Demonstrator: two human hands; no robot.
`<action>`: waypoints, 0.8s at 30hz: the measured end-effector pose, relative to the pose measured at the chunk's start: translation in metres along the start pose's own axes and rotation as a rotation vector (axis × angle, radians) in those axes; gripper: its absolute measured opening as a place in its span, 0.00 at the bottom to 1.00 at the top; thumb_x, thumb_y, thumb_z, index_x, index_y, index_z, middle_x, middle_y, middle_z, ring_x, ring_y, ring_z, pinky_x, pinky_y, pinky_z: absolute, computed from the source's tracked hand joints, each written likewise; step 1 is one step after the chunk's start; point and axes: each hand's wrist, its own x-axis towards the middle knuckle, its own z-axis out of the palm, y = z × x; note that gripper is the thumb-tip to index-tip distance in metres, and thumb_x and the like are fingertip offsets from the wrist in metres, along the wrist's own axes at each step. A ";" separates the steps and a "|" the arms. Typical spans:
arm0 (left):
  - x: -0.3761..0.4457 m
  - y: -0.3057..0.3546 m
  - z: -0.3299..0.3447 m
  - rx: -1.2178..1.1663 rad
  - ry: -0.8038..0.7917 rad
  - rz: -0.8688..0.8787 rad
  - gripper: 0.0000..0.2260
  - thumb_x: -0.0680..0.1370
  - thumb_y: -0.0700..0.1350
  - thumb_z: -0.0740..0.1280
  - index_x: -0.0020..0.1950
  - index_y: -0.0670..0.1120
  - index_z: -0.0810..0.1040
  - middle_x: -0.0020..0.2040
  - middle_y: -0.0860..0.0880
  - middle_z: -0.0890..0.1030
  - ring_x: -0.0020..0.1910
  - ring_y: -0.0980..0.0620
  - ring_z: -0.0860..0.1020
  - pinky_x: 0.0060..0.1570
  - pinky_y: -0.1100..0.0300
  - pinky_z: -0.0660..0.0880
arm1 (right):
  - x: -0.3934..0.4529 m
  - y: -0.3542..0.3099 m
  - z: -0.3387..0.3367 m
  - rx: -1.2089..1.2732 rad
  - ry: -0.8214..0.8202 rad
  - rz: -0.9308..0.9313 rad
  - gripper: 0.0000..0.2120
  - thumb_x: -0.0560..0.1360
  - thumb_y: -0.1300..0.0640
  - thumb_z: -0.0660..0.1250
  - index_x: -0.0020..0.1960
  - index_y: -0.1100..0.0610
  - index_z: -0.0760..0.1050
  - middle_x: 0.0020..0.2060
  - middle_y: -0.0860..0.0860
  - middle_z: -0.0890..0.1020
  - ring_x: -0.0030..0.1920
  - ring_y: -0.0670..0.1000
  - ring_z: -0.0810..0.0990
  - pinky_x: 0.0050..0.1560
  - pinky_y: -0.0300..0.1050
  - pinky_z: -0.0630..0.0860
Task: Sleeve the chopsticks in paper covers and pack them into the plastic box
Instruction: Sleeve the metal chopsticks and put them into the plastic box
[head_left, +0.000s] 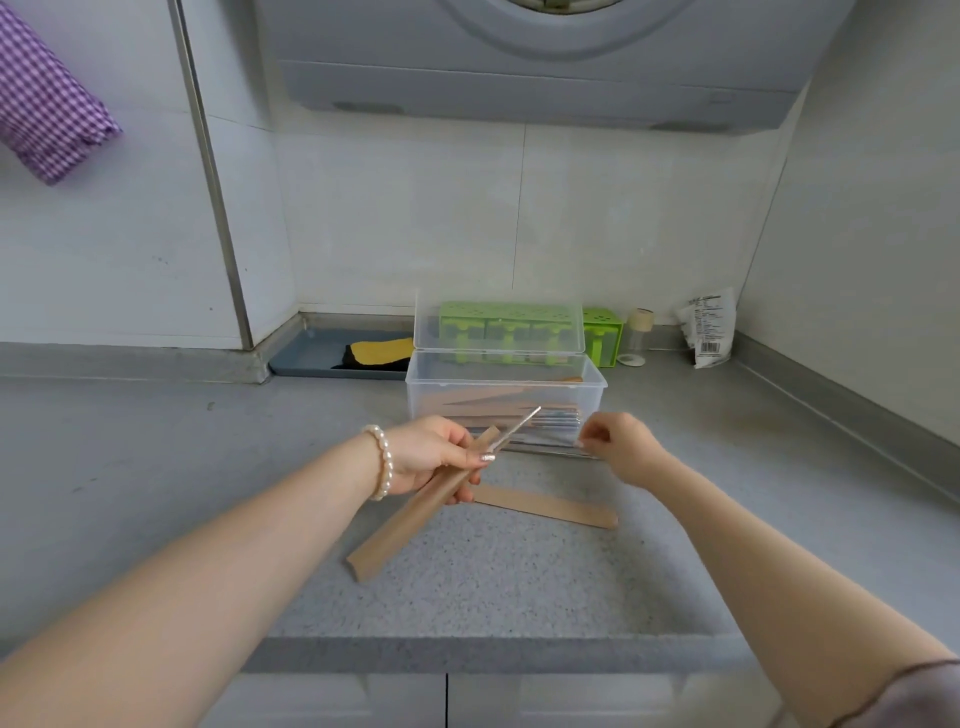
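My left hand (434, 457) grips a brown paper sleeve (410, 514) that slants down to the left. A metal chopstick (514, 428) sticks out of its upper end. My right hand (621, 447) pinches the end of the loose metal chopsticks (545, 449) that lie on the counter in front of the clear plastic box (506, 387). The box stands with its lid raised and holds several sleeved chopsticks. Another empty paper sleeve (550, 506) lies flat on the counter below my hands.
Behind the box stand a green seasoning rack (602, 332), a small jar (638, 332) and a white packet (709, 327). A grey tray (311, 358) with a yellow and black cloth sits at the back left. The counter's front edge (493, 654) runs below my arms.
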 end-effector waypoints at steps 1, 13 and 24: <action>-0.001 0.000 -0.001 0.004 0.001 0.003 0.03 0.77 0.37 0.64 0.43 0.41 0.74 0.35 0.46 0.79 0.29 0.53 0.79 0.31 0.61 0.77 | -0.004 0.000 -0.010 0.032 0.021 -0.005 0.03 0.75 0.61 0.66 0.45 0.61 0.76 0.36 0.52 0.80 0.35 0.50 0.77 0.40 0.45 0.73; -0.008 0.009 0.000 -0.008 0.149 0.040 0.06 0.70 0.33 0.71 0.44 0.39 0.78 0.35 0.46 0.84 0.34 0.50 0.83 0.35 0.59 0.80 | -0.032 -0.036 -0.111 0.029 -0.064 -0.180 0.11 0.66 0.65 0.74 0.34 0.49 0.82 0.25 0.43 0.82 0.29 0.42 0.74 0.31 0.29 0.70; -0.026 0.012 0.002 0.054 0.127 0.068 0.05 0.70 0.33 0.71 0.45 0.37 0.79 0.35 0.46 0.84 0.33 0.52 0.83 0.34 0.61 0.80 | -0.035 -0.049 -0.119 -0.046 -0.001 -0.257 0.13 0.62 0.65 0.78 0.30 0.48 0.81 0.23 0.42 0.80 0.27 0.39 0.74 0.33 0.28 0.69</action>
